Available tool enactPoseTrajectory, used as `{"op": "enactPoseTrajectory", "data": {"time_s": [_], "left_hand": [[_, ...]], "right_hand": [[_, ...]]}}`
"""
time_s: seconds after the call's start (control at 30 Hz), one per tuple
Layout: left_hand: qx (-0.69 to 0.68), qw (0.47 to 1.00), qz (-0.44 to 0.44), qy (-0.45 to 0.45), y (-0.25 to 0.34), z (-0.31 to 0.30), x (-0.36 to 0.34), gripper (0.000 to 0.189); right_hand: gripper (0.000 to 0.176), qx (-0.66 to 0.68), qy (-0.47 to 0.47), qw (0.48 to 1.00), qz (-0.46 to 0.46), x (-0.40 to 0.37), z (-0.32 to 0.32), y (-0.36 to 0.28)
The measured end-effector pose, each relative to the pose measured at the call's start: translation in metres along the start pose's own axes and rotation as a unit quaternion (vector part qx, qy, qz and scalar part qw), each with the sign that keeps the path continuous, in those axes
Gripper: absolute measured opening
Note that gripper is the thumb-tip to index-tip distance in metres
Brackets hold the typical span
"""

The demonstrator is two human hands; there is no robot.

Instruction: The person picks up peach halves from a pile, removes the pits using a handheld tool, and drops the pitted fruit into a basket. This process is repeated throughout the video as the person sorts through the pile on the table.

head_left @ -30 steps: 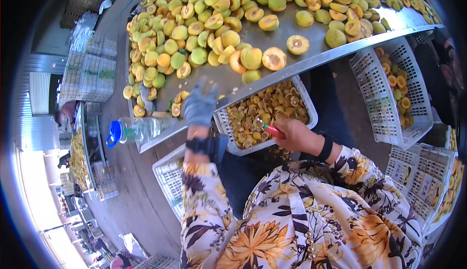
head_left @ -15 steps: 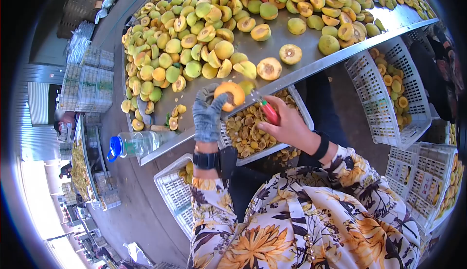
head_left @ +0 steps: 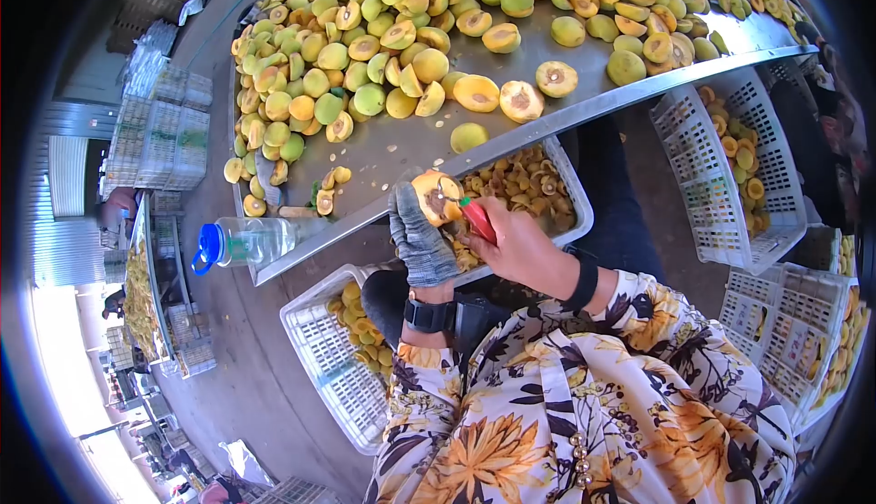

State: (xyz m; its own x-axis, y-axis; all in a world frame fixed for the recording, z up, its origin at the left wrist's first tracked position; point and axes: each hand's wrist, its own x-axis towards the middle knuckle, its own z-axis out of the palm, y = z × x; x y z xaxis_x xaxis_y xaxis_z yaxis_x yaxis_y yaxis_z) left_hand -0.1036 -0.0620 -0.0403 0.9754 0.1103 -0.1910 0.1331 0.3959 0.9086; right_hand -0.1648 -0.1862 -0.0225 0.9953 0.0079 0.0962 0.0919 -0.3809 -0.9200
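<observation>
- Head view: the gloved left hand [head_left: 422, 247] grips a halved fruit [head_left: 437, 196], cut face up, just off the near edge of the table [head_left: 360, 174] and by the crate [head_left: 586, 217].
- The right hand [head_left: 522, 247] is closed round the red handle of a tool [head_left: 478, 219], its tip at the fruit's dark centre.
- As a judgement, a steady left hand, fingertips low on the skin and clear of the tip, suits this best; short, shallow turns of the right wrist should spare the flesh.
- The tool's tip is too small to make out, and its depth cannot be told.
- The left palm and the fruit's underside are hidden; the right forearm covers part of the crate.
</observation>
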Motion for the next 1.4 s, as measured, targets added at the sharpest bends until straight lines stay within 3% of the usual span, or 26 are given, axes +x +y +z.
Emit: {"op": "enactPoseTrajectory", "data": {"time_s": [0.07,0.13,0.2,0.27,0.33,0.4,0.47,0.53,0.6,0.67,0.73,0.77,0.83,0.93,0.97,1.1,1.2,1.3,1.33,1.4], "left_hand": [[0.087,0.992,0.081,-0.034,0.004,0.008,-0.006,0.043],[0.098,0.99,0.087,-0.05,0.001,0.012,-0.01,0.045],[0.207,0.96,0.169,-0.088,-0.006,0.011,-0.01,0.047],[0.228,0.954,0.164,-0.101,0.003,0.018,-0.018,0.046],[0.43,0.842,0.31,-0.103,0.023,0.029,-0.028,0.036],[0.457,0.813,0.353,-0.071,0.0,0.014,-0.02,0.033],[0.248,0.952,0.15,-0.096,-0.017,0.002,-0.006,0.034],[0.201,0.967,0.106,-0.117,-0.013,-0.006,-0.001,0.029],[0.065,0.987,-0.057,-0.137,-0.014,-0.017,0.009,0.027],[0.039,0.989,-0.061,-0.132,-0.015,-0.018,0.009,0.027],[-0.023,0.997,-0.066,-0.025,-0.016,-0.01,0.002,0.031],[-0.023,0.997,-0.066,-0.025,-0.014,-0.003,-0.001,0.031],[0.05,0.997,0.049,-0.034,-0.011,0.012,-0.008,0.034],[0.101,0.989,0.102,-0.026,-0.019,0.022,-0.016,0.034],[0.202,0.963,0.175,-0.034,-0.02,0.022,-0.017,0.032],[0.208,0.963,0.161,-0.061,-0.019,0.023,-0.022,0.032],[0.207,0.969,0.106,-0.089,-0.018,0.005,-0.007,0.029],[0.02,0.987,-0.06,-0.146,-0.018,-0.014,0.013,0.021],[0.02,0.988,-0.06,-0.144,-0.012,-0.019,0.018,0.021],[0.087,0.951,-0.155,-0.252,0.001,-0.027,0.025,0.021]], "right_hand": [[0.04,-0.022,-0.015,0.999,0.03,-0.007,0.002,0.004],[0.034,-0.002,-0.01,1.0,0.029,-0.012,0.003,0.008],[0.031,0.001,0.008,1.0,0.03,-0.016,0.002,0.007],[0.029,0.004,0.025,0.999,0.031,-0.021,0.004,0.006],[0.025,0.027,0.035,0.997,0.066,-0.027,0.006,0.006],[0.025,0.022,0.007,0.997,0.07,-0.029,0.007,0.008],[0.025,0.018,-0.023,0.997,0.072,-0.027,0.006,0.011],[0.024,-0.018,-0.071,0.997,0.023,-0.025,0.005,0.013],[0.023,-0.021,-0.079,0.997,0.009,-0.02,0.007,0.014],[0.023,-0.024,-0.085,0.996,-0.004,-0.015,0.01,0.013],[0.023,-0.029,-0.067,0.997,0.013,-0.011,0.012,0.009],[0.023,-0.029,-0.067,0.997,0.013,-0.01,0.013,0.008],[0.024,0.008,0.004,0.999,0.043,-0.011,0.016,0.008],[0.024,0.036,0.008,0.996,0.085,-0.015,0.009,0.008],[0.024,0.035,0.012,0.995,0.088,-0.017,0.006,0.007],[0.025,0.033,0.011,0.995,0.091,-0.023,0.006,0.007],[0.024,-0.001,-0.024,0.997,0.069,-0.023,0.011,0.012],[0.022,-0.034,-0.062,0.997,0.015,-0.019,0.009,0.013],[0.021,-0.041,-0.076,0.996,-0.013,-0.017,0.007,0.013],[0.024,-0.046,-0.098,0.994,-0.025,-0.016,0.008,0.018]]}}
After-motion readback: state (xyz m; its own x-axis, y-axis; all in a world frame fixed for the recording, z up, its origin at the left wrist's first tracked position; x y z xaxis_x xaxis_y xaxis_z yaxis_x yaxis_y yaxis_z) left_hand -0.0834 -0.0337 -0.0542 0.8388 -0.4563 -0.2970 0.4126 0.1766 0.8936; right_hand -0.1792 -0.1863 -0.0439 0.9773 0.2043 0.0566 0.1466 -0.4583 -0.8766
